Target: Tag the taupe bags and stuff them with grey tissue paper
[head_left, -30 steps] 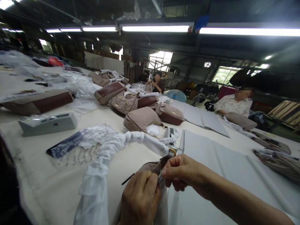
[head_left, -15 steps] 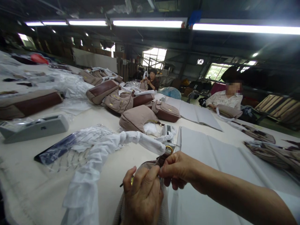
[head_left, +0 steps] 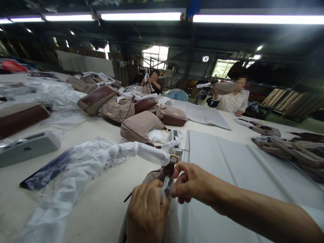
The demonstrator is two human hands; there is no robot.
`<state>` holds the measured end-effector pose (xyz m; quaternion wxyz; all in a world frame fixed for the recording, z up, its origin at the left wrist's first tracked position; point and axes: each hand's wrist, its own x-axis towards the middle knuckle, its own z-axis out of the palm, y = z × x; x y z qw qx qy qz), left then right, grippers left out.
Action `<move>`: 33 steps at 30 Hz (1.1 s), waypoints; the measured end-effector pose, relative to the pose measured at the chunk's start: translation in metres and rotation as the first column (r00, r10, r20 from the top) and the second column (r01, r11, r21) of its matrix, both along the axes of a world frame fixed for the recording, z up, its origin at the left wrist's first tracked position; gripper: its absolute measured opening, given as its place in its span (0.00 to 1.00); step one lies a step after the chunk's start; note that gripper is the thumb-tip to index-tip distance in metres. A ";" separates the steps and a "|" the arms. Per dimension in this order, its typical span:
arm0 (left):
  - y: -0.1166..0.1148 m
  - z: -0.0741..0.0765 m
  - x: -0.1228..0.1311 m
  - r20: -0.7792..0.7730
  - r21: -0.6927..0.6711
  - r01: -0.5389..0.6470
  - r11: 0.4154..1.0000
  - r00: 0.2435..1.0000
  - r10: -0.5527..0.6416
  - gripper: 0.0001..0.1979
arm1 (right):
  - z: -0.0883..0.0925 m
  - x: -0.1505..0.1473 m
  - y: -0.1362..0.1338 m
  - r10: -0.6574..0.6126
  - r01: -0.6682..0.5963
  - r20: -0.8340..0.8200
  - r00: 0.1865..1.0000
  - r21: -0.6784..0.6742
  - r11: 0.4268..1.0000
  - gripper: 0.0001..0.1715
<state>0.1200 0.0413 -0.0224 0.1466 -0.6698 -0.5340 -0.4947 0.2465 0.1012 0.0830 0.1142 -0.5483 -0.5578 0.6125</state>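
My left hand (head_left: 146, 211) is closed over the top of a beige handbag (head_left: 173, 214) at the bottom centre. A thin whitish strip (head_left: 165, 185) shows along its fingers, leading up to the bag's brown leather tab (head_left: 168, 168). Above that tab is a gold ring (head_left: 174, 158). The handbag's strap (head_left: 126, 150), wrapped in white paper, arcs away to the lower left. Just right of the tab is my right hand (head_left: 193, 182), its thumb and forefinger apart with nothing visible between them. A thin dark piece (head_left: 128, 196) sticks out left of my left hand.
Several finished bags (head_left: 139, 126) lie across the white table. A grey tape dispenser (head_left: 30, 148) and a plastic-wrapped dark item (head_left: 48, 170) sit at left. White sheets (head_left: 227, 175) cover the right side. Two people work beyond, one holding up a bag (head_left: 222, 87).
My right thumb and forefinger have parted from the pinch beside my left hand. The whitish strip now shows at the tab. Across the table, a person has raised a bag.
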 end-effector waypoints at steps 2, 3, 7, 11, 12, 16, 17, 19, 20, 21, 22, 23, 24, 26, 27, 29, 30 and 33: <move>-0.001 -0.001 0.000 0.020 -0.015 -0.007 1.000 1.000 0.007 0.08 | -0.002 0.001 -0.002 -0.011 0.012 -0.049 0.999 0.008 1.000 0.16; -0.001 -0.001 -0.001 0.042 -0.035 0.000 0.999 0.999 0.001 0.08 | -0.004 0.001 -0.003 -0.014 0.015 -0.067 0.998 0.010 1.000 0.16; -0.008 -0.002 -0.001 0.260 -0.233 0.085 0.969 0.965 -0.022 0.04 | -0.023 0.001 -0.005 -0.052 0.055 -0.129 0.990 0.018 0.998 0.16; -0.015 0.006 0.002 0.616 -0.451 0.272 0.850 0.784 0.076 0.08 | -0.047 0.001 -0.011 -0.078 0.113 -0.341 0.937 0.083 0.990 0.18; -0.016 0.007 0.001 0.683 -0.469 0.344 0.814 0.725 0.087 0.09 | -0.053 0.000 -0.013 -0.077 0.131 -0.410 0.909 0.104 0.986 0.18; -0.016 0.006 -0.004 0.860 -0.427 0.557 0.712 0.493 0.131 0.12 | -0.076 -0.006 -0.025 -0.080 0.216 -0.525 0.847 0.204 0.955 0.18; -0.015 0.004 -0.006 0.894 -0.397 0.592 0.702 0.423 0.149 0.12 | -0.081 -0.008 -0.028 -0.085 0.241 -0.525 0.847 0.237 0.941 0.18; -0.014 0.003 -0.008 0.945 -0.324 0.647 0.690 0.256 0.204 0.11 | -0.091 -0.012 -0.032 -0.084 0.283 -0.510 0.856 0.326 0.902 0.16; -0.014 0.003 -0.009 0.958 -0.285 0.667 0.689 0.167 0.234 0.10 | -0.096 -0.014 -0.034 -0.074 0.296 -0.496 0.865 0.386 0.874 0.14; -0.013 0.005 -0.010 0.962 -0.247 0.682 0.688 0.088 0.258 0.09 | -0.101 -0.015 -0.034 -0.055 0.300 -0.474 0.879 0.459 0.836 0.11; -0.013 0.006 -0.010 0.961 -0.214 0.693 0.689 0.023 0.275 0.09 | -0.107 -0.015 -0.034 -0.029 0.297 -0.446 0.895 0.546 0.783 0.07; -0.013 0.009 -0.009 0.958 -0.189 0.702 0.686 -0.022 0.286 0.09 | -0.112 -0.015 -0.033 0.006 0.282 -0.407 0.913 0.644 0.711 0.03; -0.012 0.011 -0.009 0.955 -0.174 0.711 0.682 -0.049 0.294 0.10 | -0.117 -0.015 -0.032 0.042 0.255 -0.357 0.933 0.740 0.622 0.04; -0.013 0.016 -0.008 0.948 -0.168 0.725 0.668 -0.066 0.311 0.11 | -0.124 -0.013 -0.028 0.102 0.171 -0.235 0.967 0.888 0.427 0.13; -0.013 0.018 -0.007 0.945 -0.169 0.727 0.666 -0.073 0.319 0.12 | -0.126 -0.012 -0.025 0.122 0.120 -0.169 0.978 0.934 0.336 0.16; -0.014 0.021 -0.006 0.943 -0.163 0.731 0.662 -0.082 0.322 0.12 | -0.126 -0.012 -0.022 0.126 0.017 -0.039 0.991 0.985 0.172 0.19; -0.015 0.022 -0.006 0.944 -0.157 0.738 0.656 -0.083 0.320 0.11 | -0.124 -0.012 -0.020 0.116 -0.026 0.016 0.993 0.995 0.091 0.18; -0.016 0.021 -0.005 0.952 -0.138 0.759 0.636 -0.075 0.296 0.10 | -0.114 -0.019 -0.017 0.081 -0.117 0.125 0.989 0.989 -0.095 0.14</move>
